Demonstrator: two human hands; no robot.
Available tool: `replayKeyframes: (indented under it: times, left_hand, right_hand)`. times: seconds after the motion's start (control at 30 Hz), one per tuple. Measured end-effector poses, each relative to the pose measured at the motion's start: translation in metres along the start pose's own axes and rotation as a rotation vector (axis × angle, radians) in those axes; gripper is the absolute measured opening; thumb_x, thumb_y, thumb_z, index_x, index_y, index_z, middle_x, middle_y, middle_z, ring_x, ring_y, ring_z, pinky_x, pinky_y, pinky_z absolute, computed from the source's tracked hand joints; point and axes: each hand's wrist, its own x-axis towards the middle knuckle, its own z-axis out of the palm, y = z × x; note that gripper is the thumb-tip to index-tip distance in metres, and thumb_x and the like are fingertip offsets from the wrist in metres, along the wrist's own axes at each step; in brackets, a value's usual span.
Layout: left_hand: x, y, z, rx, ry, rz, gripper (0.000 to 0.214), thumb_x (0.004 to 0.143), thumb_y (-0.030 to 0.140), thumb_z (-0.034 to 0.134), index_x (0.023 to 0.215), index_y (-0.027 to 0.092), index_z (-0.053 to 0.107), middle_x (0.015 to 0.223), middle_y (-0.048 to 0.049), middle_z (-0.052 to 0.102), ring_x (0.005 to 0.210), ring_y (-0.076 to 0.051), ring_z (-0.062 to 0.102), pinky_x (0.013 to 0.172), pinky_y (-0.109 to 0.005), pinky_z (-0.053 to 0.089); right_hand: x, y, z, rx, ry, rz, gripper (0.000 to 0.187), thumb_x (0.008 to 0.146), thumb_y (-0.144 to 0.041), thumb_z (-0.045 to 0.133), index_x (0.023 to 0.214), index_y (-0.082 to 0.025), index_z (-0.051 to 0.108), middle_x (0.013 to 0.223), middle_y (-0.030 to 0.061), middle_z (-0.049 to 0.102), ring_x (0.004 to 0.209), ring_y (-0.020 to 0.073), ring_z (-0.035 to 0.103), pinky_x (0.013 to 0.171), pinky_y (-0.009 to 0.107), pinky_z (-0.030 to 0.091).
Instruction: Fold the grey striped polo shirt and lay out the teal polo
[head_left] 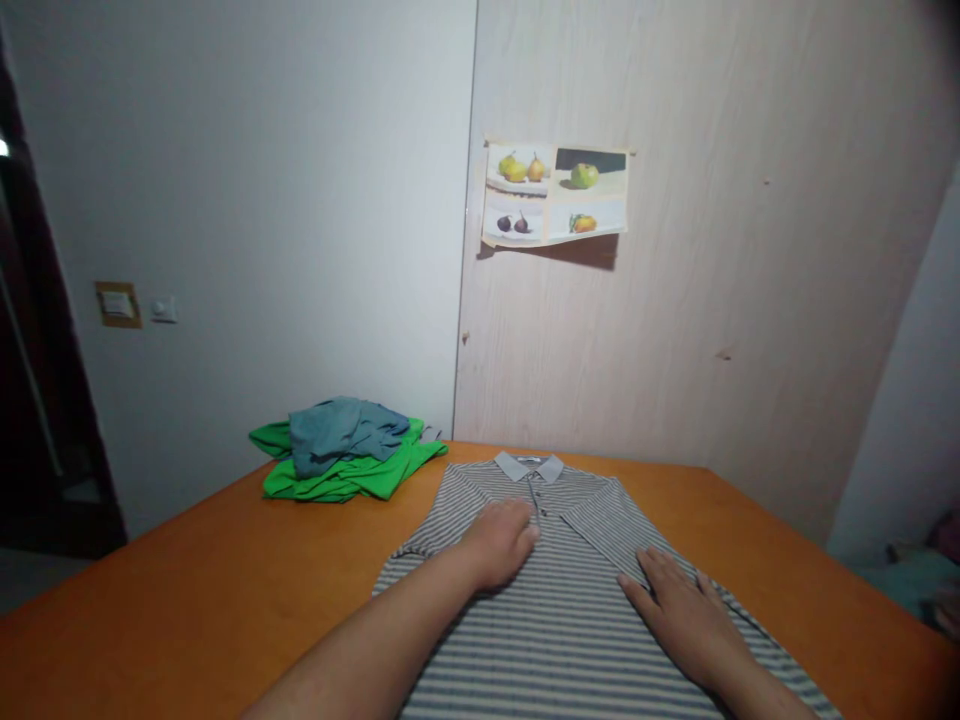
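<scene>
A grey-and-white striped polo shirt (555, 640) lies spread flat on the orange table (187, 590), its collar toward the wall. My left hand (501, 540) rests on the shirt's chest just left of the button placket, fingers curled downward against the cloth. My right hand (679, 610) lies flat on the shirt's right side, fingers stretched out and slightly apart. Neither hand holds anything up off the table.
A pile of clothes sits at the table's far left: a grey-blue garment (341, 430) on top of a green one (352, 475). A fruit picture (555, 193) hangs on the wooden panel behind. A wall switch (118, 304) is at left.
</scene>
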Motion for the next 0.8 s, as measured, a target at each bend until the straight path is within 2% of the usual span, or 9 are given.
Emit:
replayKeyframes:
  times: [0.03,0.1,0.23,0.33,0.5,0.63,0.8]
  left_hand:
    - [0.000,-0.007,-0.009,-0.020,0.055,-0.036,0.046,0.098,0.044,0.042,0.132,0.019,0.060,0.140,-0.0128,0.060,0.132,-0.026,0.052,0.115,-0.042,0.036]
    - [-0.001,-0.023,-0.028,-0.025,0.132,-0.105,0.045,0.100,0.038,0.035,0.130,0.016,0.061,0.135,-0.0150,0.063,0.127,-0.025,0.056,0.111,-0.041,0.039]
    - [-0.016,-0.059,-0.064,-0.026,0.246,-0.193,0.037,0.098,0.033,0.038,0.113,0.017,0.068,0.119,-0.0120,0.071,0.114,-0.024,0.063,0.103,-0.037,0.045]
    - [-0.033,-0.078,-0.080,-0.024,0.307,-0.232,0.034,0.096,0.031,0.038,0.099,0.018,0.070,0.105,-0.0078,0.074,0.102,-0.022,0.066,0.092,-0.032,0.048]
    - [-0.060,-0.085,-0.084,0.003,0.339,-0.273,0.031,0.092,0.033,0.041,0.086,0.017,0.067,0.085,-0.0042,0.070,0.084,-0.020,0.064,0.074,-0.029,0.047]
    - [-0.082,-0.075,-0.076,0.046,0.230,-0.245,0.024,0.089,0.032,0.048,0.079,0.019,0.064,0.076,-0.0008,0.065,0.076,-0.017,0.060,0.068,-0.026,0.043]
    - [-0.102,-0.062,-0.070,0.143,0.130,-0.222,0.010,0.082,0.029,0.060,0.078,0.020,0.064,0.081,-0.0020,0.063,0.083,-0.019,0.057,0.072,-0.028,0.039]
  right_hand:
    - [0.001,0.000,0.001,-0.001,0.002,-0.003,0.074,0.095,-0.060,0.027,0.151,-0.013,0.042,0.159,0.0115,0.037,0.150,0.0296,0.026,0.121,0.059,0.013]
    - [0.002,0.001,0.002,0.002,0.010,-0.005,0.075,0.095,-0.060,0.026,0.151,-0.013,0.042,0.159,0.0119,0.038,0.150,0.0298,0.027,0.121,0.059,0.013]
    - [0.005,0.001,0.003,0.011,0.017,0.001,0.076,0.096,-0.061,0.024,0.150,-0.012,0.043,0.158,0.0133,0.038,0.149,0.0310,0.028,0.120,0.060,0.015]
    - [0.006,0.002,0.004,0.014,0.015,0.000,0.077,0.095,-0.062,0.024,0.150,-0.011,0.043,0.158,0.0140,0.039,0.149,0.0319,0.029,0.120,0.061,0.015]
    - [0.007,0.004,0.005,0.021,0.016,-0.007,0.076,0.095,-0.062,0.025,0.148,-0.011,0.045,0.156,0.0151,0.041,0.147,0.0328,0.031,0.119,0.062,0.018]
    - [0.007,0.005,0.007,0.026,0.035,-0.016,0.074,0.095,-0.061,0.025,0.146,-0.012,0.047,0.155,0.0150,0.043,0.147,0.0327,0.033,0.119,0.062,0.017]
    - [0.007,0.006,0.007,0.030,0.051,-0.027,0.074,0.095,-0.061,0.027,0.146,-0.012,0.048,0.154,0.0150,0.045,0.146,0.0335,0.034,0.119,0.062,0.019]
